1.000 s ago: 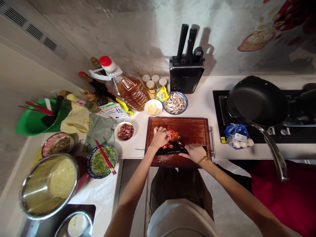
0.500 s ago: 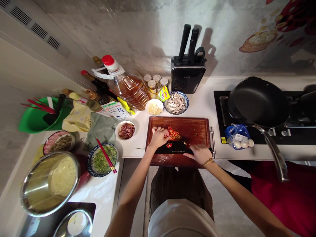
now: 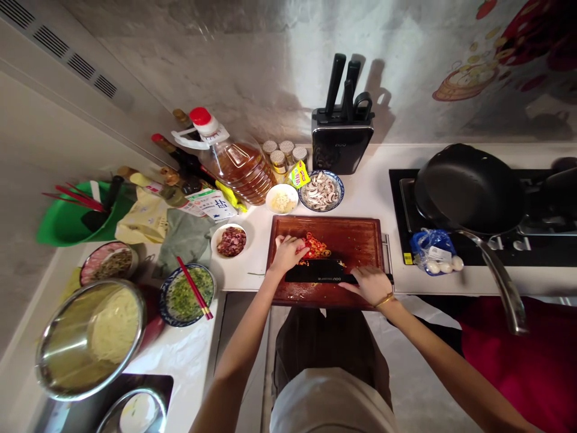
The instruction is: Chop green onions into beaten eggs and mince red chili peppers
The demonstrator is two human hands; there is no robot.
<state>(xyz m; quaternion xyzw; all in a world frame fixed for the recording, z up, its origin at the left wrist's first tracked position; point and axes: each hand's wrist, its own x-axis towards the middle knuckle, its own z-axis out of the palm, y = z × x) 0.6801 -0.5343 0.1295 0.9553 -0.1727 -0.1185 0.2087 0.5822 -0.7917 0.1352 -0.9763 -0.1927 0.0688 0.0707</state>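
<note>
My right hand (image 3: 370, 285) is closed around the handle of a black kitchen knife (image 3: 315, 272), whose broad blade points left across the wooden cutting board (image 3: 356, 231). Its flat side shows, low on the board along the near side of a heap of chopped red chili peppers (image 3: 316, 245). At the heap's left end is my left hand (image 3: 289, 252), fingers curled together against the chili by the blade's tip. What lies between those fingertips is hidden. A few small bits stick near the blade's upper edge.
Behind the board stand a small bowl of minced garlic (image 3: 282, 198), a bowl of sliced mushrooms (image 3: 321, 190) and a knife block (image 3: 342, 144). Left are a bowl of meat (image 3: 229, 240) and a bowl of chopped greens (image 3: 187, 297) with red chopsticks. A black pan (image 3: 469, 189) sits right.
Red chili pieces that lay on the knife blade are gone from it. The knife has shifted slightly right, while my left hand stays by the heap. The view has tilted slightly.
</note>
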